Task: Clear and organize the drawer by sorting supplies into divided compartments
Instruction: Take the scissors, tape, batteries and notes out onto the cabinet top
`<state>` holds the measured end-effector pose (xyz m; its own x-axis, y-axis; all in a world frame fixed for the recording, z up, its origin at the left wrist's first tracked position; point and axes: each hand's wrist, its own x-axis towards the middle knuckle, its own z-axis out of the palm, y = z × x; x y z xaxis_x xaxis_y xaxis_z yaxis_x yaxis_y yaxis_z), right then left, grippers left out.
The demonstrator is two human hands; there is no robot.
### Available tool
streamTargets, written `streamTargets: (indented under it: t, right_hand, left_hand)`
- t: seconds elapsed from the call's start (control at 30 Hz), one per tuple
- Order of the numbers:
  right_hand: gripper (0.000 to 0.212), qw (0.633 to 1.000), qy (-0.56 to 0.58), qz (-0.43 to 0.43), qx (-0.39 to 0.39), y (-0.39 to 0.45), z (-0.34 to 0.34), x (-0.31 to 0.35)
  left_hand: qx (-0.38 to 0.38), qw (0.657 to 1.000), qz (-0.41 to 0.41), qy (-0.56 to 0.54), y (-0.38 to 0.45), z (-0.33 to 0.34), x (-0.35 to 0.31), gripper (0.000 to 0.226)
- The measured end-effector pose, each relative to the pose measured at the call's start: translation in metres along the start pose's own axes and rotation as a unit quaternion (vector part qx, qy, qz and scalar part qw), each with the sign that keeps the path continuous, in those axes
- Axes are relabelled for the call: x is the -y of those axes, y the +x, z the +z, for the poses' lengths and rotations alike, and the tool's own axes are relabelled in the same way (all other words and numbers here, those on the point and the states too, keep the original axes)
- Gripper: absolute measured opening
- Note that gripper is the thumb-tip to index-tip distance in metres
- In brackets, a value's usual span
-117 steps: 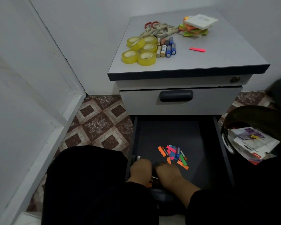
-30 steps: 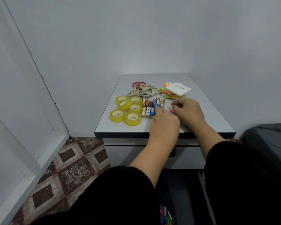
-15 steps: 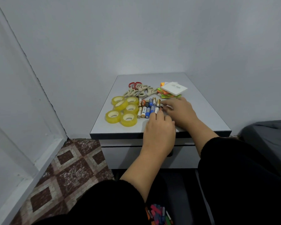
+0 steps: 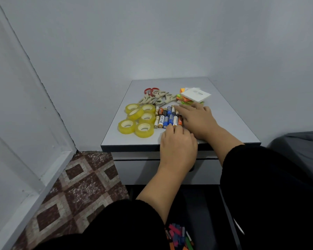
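Coloured bits low in open drawer (image 4: 229,219), then left hand (image 4: 178,147) and right hand (image 4: 197,120) – fingers flat, together – squaring batteries (image 4: 167,117) on cabinet top (image 4: 229,123); best nudged gently, rolls easily – tape rolls (image 4: 137,120), scissors (image 4: 157,97) beyond.

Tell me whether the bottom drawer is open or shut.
Open. The bottom drawer is pulled out below the cabinet front, its dark inside in view, with colourful small pieces lying in it near the picture's lower edge.
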<state>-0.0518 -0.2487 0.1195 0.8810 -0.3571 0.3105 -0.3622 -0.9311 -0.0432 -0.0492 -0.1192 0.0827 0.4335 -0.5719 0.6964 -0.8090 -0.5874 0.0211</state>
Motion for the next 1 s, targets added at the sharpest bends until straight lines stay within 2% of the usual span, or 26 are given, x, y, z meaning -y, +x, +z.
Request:
streamTargets:
  t: [0.13, 0.4, 0.6, 0.83, 1.0]
  right_hand:
    - [0.049, 0.999, -0.014, 0.002, 0.036, 0.0034, -0.0010, -0.0007]
    - [0.048, 1.000, 0.000, 0.010, 0.025, 0.0030, -0.0010, -0.0007]
    - [0.052, 0.999, 0.046, 0.016, -0.013, 0.0005, -0.0014, -0.0005]
    - [0.036, 0.996, 0.062, 0.041, -0.049, -0.0009, -0.0014, -0.0010]
    - [0.033, 0.996, 0.059, 0.034, -0.050, -0.0009, -0.0013, -0.0010]
  left_hand:
    - [-0.007, 1.000, 0.004, -0.002, -0.0024, 0.0023, -0.0007, 0.037]
    - [-0.012, 1.000, -0.006, -0.002, -0.0037, 0.0028, -0.0018, 0.038]
    - [-0.015, 1.000, -0.004, 0.005, -0.0033, 0.0013, -0.0018, 0.039]
    - [-0.005, 1.000, -0.024, -0.019, -0.0017, 0.0053, -0.0001, 0.038]
    - [0.002, 0.999, -0.033, -0.035, -0.0027, 0.0057, 0.0000, 0.037]
